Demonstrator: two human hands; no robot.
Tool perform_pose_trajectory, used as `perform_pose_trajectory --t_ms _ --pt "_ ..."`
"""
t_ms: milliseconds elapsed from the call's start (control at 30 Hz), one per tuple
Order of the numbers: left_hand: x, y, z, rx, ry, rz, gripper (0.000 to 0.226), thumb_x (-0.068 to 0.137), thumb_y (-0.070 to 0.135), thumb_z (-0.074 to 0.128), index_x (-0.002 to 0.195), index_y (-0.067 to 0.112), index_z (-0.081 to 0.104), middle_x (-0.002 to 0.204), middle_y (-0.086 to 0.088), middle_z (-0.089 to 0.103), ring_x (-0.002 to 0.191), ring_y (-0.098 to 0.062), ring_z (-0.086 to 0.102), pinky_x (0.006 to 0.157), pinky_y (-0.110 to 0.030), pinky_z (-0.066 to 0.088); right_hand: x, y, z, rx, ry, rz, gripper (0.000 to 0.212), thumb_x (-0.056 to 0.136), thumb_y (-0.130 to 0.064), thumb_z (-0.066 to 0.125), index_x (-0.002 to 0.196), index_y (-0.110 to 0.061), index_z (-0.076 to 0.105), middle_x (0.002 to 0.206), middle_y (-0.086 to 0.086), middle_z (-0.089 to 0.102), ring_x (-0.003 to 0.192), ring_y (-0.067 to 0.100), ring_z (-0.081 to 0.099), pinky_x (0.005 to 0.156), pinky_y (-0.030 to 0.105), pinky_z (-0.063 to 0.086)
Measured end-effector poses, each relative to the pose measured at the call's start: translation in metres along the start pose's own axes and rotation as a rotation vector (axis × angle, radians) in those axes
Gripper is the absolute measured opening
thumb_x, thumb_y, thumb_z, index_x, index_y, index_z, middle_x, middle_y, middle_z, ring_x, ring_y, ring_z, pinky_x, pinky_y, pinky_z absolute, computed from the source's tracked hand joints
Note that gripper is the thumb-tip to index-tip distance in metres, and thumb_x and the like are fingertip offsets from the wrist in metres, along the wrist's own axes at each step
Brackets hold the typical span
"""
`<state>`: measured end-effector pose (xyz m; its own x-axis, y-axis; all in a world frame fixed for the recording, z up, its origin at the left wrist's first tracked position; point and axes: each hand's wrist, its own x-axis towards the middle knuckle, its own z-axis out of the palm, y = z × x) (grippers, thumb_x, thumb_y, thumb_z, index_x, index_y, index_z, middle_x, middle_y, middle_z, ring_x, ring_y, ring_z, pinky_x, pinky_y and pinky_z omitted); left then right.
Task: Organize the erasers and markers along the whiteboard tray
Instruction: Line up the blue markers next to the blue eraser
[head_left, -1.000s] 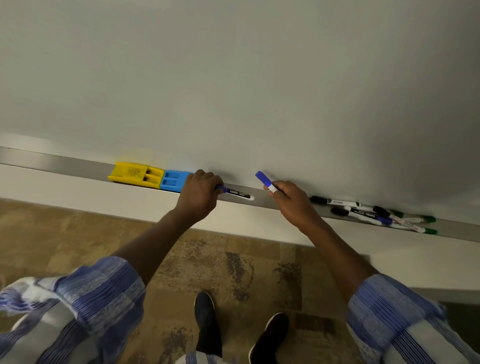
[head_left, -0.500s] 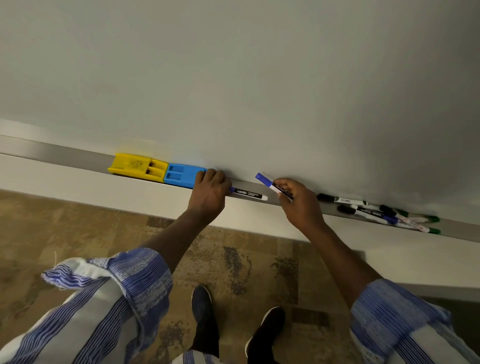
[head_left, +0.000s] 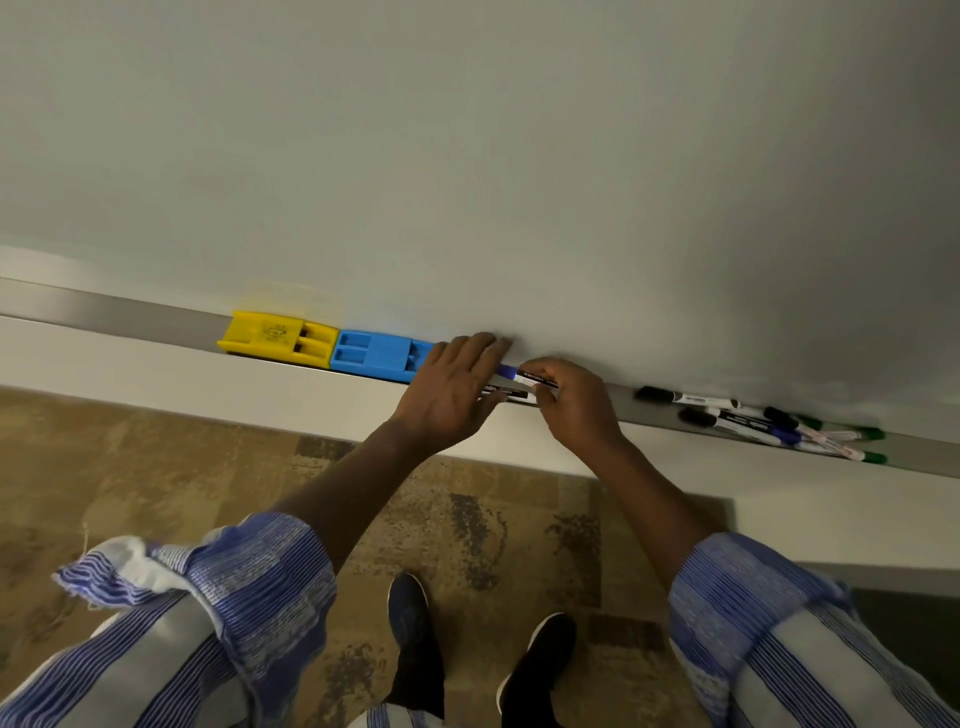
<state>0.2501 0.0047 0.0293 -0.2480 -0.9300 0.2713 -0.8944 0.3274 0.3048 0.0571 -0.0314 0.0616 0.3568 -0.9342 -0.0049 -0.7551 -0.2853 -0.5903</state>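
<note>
In the head view, the right hand (head_left: 576, 410) is pinching a blue-capped marker (head_left: 527, 375) over the tray (head_left: 130, 317). The left hand (head_left: 449, 392) is lying fingers flat on a 2nd marker (head_left: 506, 393), just beside the blue eraser (head_left: 374, 356) touching the yellow eraser (head_left: 278, 345). More markers (head_left: 758, 423) are lying farther right.

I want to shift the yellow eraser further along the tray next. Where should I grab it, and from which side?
Pinch the yellow eraser across its width at the plain left half, coming from above and the front. The whiteboard blocks its back, the blue eraser butts its right end, and it lies flat in the tray.
</note>
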Motion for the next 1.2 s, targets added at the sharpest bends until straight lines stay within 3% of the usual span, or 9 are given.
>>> perform_pose_trajectory --t_ms 133,233,467,633,800,900,1000,1067,1200 --pt "0.016 0.008 -0.004 0.064 0.047 0.179 0.033 0.092 0.010 0.056 0.124 0.004 0.061 0.107 -0.014 0.064 0.094 -0.031 0.058 0.078 -0.041 0.048 0.006 -0.011 0.006 -0.009 0.015 -0.026 0.029 0.089 -0.006 0.061 0.114 -0.016 0.071 0.110 0.003 0.074 0.102 0.025 0.067 0.092 0.037 0.053" --pt "0.022 0.003 -0.006 0.069 0.038 0.194 0.025 0.087 0.002 0.061 0.111 0.005 0.067 0.094 -0.011 0.063 0.084 -0.028 0.057 0.071 -0.038 0.046 0.003 -0.011 0.007 0.022 0.022 -0.017 0.028 0.089 -0.005 0.061 0.113 -0.017 0.071 0.109 0.001 0.075 0.100 0.022 0.068 0.092 0.033 0.053" --pt "0.025 0.001 0.001 0.099 -0.056 0.175 0.016 0.089 0.006 0.060 0.104 0.006 0.067 0.095 -0.011 0.062 0.084 -0.027 0.055 0.071 -0.037 0.045 0.001 -0.006 0.009 0.037 0.047 -0.028 0.029 0.088 -0.003 0.059 0.111 -0.016 0.072 0.106 0.001 0.075 0.098 0.022 0.068 0.089 0.035 0.053" --pt "0.028 -0.007 0.002 0.166 -0.113 0.138 0.013 0.087 0.006 0.064 0.100 0.005 0.068 0.099 -0.014 0.064 0.091 -0.029 0.058 0.077 -0.039 0.049 -0.008 0.005 0.014 0.054 0.142 0.059 0.037 0.090 -0.010 0.064 0.126 -0.007 0.062 0.123 0.009 0.067 0.113 0.026 0.062 0.100 0.038 0.049" --pt "0.017 -0.016 0.003 0.198 -0.167 0.049 0.017 0.089 0.003 0.056 0.101 0.002 0.068 0.106 -0.018 0.065 0.100 -0.035 0.059 0.083 -0.044 0.049 -0.033 0.023 0.020 0.058 0.141 0.223 0.047 0.089 -0.017 0.069 0.131 -0.002 0.056 0.126 0.015 0.061 0.111 0.028 0.061 0.090 0.023 0.042" --pt "0.011 -0.018 0.004 0.189 -0.196 -0.013 0.024 0.092 0.003 0.054 0.112 0.004 0.067 0.113 -0.018 0.064 0.105 -0.036 0.058 0.089 -0.046 0.048 -0.039 0.025 0.024 0.053 0.074 0.216 0.043 0.090 -0.021 0.069 0.127 -0.004 0.058 0.122 0.012 0.067 0.111 0.028 0.062 0.090 0.023 0.041" --pt "0.012 -0.017 0.002 0.178 -0.230 -0.030 0.031 0.092 0.004 0.055 0.121 0.006 0.063 0.119 -0.018 0.063 0.110 -0.037 0.058 0.094 -0.048 0.047 -0.036 0.020 0.029 0.038 -0.005 0.193 0.049 0.093 -0.026 0.065 0.136 -0.006 0.053 0.134 0.011 0.062 0.124 0.029 0.057 0.109 0.037 0.040" --pt "0.013 -0.015 0.002 0.171 -0.253 -0.043 0.032 0.093 0.006 0.056 0.124 0.008 0.062 0.123 -0.017 0.062 0.112 -0.035 0.057 0.097 -0.047 0.047 -0.035 0.016 0.034 0.026 -0.061 0.197 0.056 0.095 -0.030 0.061 0.145 -0.011 0.044 0.147 0.008 0.052 0.137 0.026 0.046 0.120 0.045 0.027" --pt "0.012 -0.007 0.003 0.166 -0.262 -0.046 0.031 0.091 0.000 0.056 0.121 0.003 0.064 0.118 -0.021 0.061 0.106 -0.038 0.058 0.089 -0.050 0.052 -0.036 0.014 0.039 0.016 -0.072 0.198 0.059 0.096 -0.032 0.059 0.149 -0.013 0.039 0.153 0.008 0.043 0.146 0.026 0.033 0.123 0.044 0.016"
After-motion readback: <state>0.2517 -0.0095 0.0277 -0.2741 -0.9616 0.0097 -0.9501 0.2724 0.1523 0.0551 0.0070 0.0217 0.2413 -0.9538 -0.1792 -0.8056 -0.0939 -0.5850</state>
